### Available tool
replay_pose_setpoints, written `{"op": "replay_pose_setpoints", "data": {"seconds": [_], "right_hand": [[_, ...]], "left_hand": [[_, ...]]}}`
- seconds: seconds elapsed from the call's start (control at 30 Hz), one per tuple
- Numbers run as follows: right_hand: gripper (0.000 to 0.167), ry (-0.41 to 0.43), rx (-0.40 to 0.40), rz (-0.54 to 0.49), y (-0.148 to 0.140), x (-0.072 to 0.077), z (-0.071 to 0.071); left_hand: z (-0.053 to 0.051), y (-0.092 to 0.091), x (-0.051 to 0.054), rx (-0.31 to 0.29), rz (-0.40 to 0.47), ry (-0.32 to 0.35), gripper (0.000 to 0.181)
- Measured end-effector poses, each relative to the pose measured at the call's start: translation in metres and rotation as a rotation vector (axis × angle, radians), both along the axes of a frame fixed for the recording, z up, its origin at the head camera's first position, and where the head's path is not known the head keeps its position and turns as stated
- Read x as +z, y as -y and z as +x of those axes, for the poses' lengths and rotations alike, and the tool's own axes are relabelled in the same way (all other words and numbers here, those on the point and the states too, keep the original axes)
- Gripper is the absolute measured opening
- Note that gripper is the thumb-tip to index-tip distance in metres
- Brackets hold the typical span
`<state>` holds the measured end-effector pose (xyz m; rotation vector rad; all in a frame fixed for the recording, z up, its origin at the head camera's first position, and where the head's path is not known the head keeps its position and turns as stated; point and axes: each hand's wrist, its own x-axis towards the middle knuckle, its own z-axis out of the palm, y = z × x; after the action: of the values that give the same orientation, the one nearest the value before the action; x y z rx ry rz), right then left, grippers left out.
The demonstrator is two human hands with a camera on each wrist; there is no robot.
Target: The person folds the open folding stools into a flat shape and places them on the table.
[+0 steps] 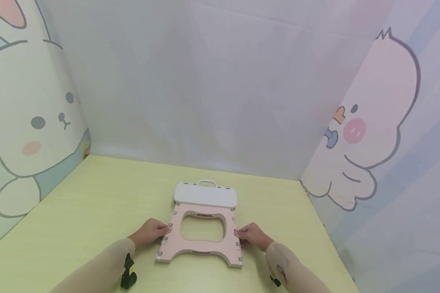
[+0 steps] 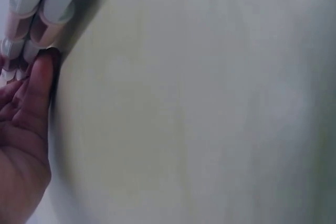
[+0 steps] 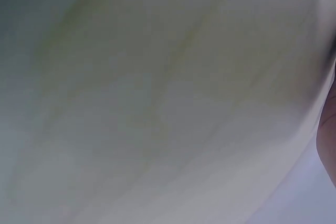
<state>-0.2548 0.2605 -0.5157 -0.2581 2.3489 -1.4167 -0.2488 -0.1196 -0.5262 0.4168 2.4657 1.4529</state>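
Note:
A folding step stool (image 1: 175, 241) lies folded flat, with pink legs around a large opening. Its white top panel (image 1: 205, 195) points away from me and carries a small loop handle (image 1: 207, 180). On the stool's left edge, my left hand (image 1: 150, 232) pinches the side between thumb and fingers. My right hand (image 1: 254, 235) grips the opposite edge at about the same height. The left wrist view shows the left hand (image 2: 26, 145) against the stool's hinged side (image 2: 50, 9). Only a sliver of the right hand (image 3: 328, 129) enters the right wrist view; its fingertips are hidden there.
The stool is on a pale yellow tabletop (image 1: 113, 195). A plain light curtain (image 1: 190, 89) hangs behind the table. Printed cloth walls stand on both sides, with a rabbit (image 1: 33, 93) at left and a chick-like figure (image 1: 381, 93) at right.

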Motion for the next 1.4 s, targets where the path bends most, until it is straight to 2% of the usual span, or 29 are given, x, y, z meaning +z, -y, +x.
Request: {"op": "replay_pose_setpoints", "data": {"seconds": [0.27,0.6,0.87,1.13,1.2,1.27,1.33,1.4], "right_hand": [[0.028,0.017,0.031,0.04,0.0,0.004,-0.001],[0.025,-0.012,0.075,0.138,0.0,0.015,-0.002],[0.023,-0.005,0.063,0.175,0.004,0.019,0.001],[0.023,-0.007,0.063,0.248,0.008,0.023,-0.001],[0.024,-0.027,0.056,0.307,0.008,0.025,-0.003],[0.024,-0.089,0.047,0.384,0.007,0.029,-0.006],[0.025,-0.185,0.022,0.452,0.005,0.034,-0.008],[0.03,-0.281,-0.013,0.494,0.003,0.036,-0.01]], "left_hand": [[0.001,-0.001,0.004,0.012,-0.062,0.026,0.022],[-0.003,-0.003,0.009,-0.058,-0.102,0.02,0.025],[-0.004,-0.005,0.011,-0.081,-0.191,-0.023,0.031],[-0.008,-0.004,0.013,-0.065,-0.295,-0.027,0.031],[-0.009,-0.003,0.013,-0.053,-0.303,-0.021,0.029],[-0.01,-0.001,0.013,-0.038,-0.301,-0.037,0.028],[-0.011,0.001,0.015,-0.02,-0.317,-0.086,0.024],[-0.012,0.004,0.018,0.013,-0.357,-0.149,0.028]]}}
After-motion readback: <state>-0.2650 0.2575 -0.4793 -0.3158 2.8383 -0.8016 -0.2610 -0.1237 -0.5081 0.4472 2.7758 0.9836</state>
